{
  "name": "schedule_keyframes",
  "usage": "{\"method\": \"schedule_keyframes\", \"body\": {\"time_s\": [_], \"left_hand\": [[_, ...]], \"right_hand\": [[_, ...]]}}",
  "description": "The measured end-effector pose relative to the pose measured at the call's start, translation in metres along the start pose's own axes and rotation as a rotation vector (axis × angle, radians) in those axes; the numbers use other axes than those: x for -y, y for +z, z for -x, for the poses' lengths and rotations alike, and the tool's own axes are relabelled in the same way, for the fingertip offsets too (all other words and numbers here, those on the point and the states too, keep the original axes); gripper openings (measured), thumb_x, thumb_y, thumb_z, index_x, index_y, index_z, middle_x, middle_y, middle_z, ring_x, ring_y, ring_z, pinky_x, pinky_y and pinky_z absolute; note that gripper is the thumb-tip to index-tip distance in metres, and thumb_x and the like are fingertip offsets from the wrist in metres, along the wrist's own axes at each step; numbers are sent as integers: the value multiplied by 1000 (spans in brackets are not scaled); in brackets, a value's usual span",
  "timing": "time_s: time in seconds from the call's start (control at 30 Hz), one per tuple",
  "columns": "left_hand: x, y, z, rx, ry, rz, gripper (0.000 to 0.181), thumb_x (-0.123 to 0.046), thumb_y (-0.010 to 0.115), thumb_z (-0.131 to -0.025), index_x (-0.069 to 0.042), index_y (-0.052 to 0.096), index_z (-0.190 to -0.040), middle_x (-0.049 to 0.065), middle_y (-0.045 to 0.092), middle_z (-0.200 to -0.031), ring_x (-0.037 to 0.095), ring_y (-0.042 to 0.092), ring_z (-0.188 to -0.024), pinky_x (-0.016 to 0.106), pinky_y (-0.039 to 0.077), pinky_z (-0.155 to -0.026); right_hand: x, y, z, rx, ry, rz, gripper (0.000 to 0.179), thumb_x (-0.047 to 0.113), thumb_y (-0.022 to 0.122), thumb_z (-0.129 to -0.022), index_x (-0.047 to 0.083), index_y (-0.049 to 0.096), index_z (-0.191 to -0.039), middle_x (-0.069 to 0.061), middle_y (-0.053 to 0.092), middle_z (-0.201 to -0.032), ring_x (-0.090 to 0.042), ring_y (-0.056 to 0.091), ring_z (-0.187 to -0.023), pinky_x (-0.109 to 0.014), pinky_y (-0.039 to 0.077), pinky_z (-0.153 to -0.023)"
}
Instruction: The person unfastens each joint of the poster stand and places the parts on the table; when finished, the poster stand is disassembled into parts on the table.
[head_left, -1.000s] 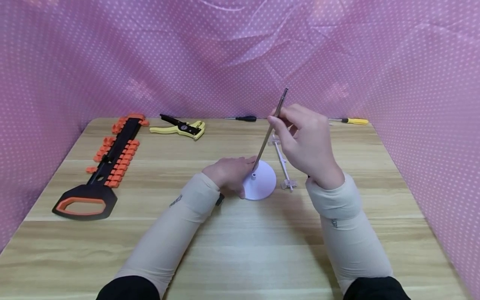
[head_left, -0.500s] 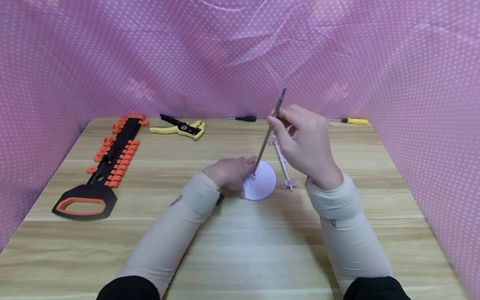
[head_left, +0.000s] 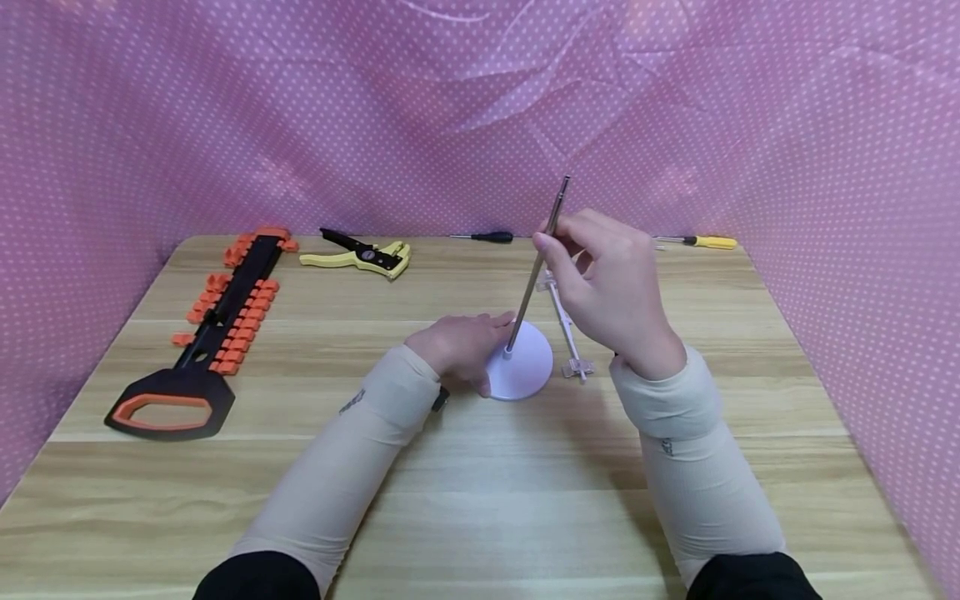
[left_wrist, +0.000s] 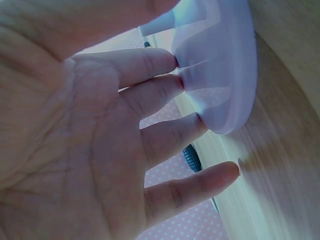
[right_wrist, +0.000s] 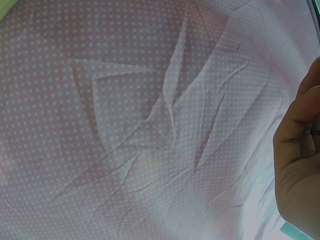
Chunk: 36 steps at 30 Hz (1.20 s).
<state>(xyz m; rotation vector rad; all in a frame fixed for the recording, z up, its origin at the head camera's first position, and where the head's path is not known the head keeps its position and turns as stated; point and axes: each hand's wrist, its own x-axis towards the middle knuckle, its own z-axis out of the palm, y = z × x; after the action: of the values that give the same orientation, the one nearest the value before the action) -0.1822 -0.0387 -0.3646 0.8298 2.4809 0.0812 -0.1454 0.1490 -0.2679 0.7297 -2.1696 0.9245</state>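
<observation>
A white round base (head_left: 527, 375) with a short raised socket (head_left: 507, 355) lies on the table. My left hand (head_left: 456, 346) rests at its left side, thumb and fingers touching the edge. The left wrist view shows straight fingers (left_wrist: 162, 95) against the translucent-looking rim (left_wrist: 242, 75). Between thumb and fingertips my right hand (head_left: 611, 279) pinches a thin metal rod (head_left: 531, 287), tilted right, its lower end at the socket's mouth. How deep it sits cannot be told. In the right wrist view only part of that hand (right_wrist: 300, 155) shows at the right edge.
Right of the base lies a white rod with clear clips (head_left: 567, 333). Yellow-and-black wire strippers (head_left: 367, 257), a black-handled screwdriver (head_left: 491, 237) and a yellow-handled screwdriver (head_left: 708, 242) lie along the back. A black rack with orange clips (head_left: 240, 296) lies left. Pink dotted cloth (head_left: 480, 108) surrounds the table.
The metal rod's lower end has shifted slightly from behind the socket onto its mouth, while its top has tilted a little left. My left hand and the base have stayed put.
</observation>
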Motion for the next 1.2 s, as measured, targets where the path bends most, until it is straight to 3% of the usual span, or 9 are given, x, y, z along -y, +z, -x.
{"method": "schedule_keyframes", "body": {"time_s": [0.43,1.2], "left_hand": [[0,1,-3,-2,-2,-10,115,-27,94,-79,-19,24,-171,-1,14,-179,31,25,-163,55,32,-129],[-1,0,-2,9,-5,-10,112,-27,93,-81,-16,26,-170,1,14,-180,30,25,-163,51,32,-129]], "right_hand": [[1,0,-1,11,-7,17,16,13,70,-101,1,80,-94,-8,74,-80,-14,62,-67,-12,46,-62],[-4,-2,-2,25,57,27,17,14,72,-100,0,79,-93,-9,75,-81,-16,64,-69,-12,46,-63]]}}
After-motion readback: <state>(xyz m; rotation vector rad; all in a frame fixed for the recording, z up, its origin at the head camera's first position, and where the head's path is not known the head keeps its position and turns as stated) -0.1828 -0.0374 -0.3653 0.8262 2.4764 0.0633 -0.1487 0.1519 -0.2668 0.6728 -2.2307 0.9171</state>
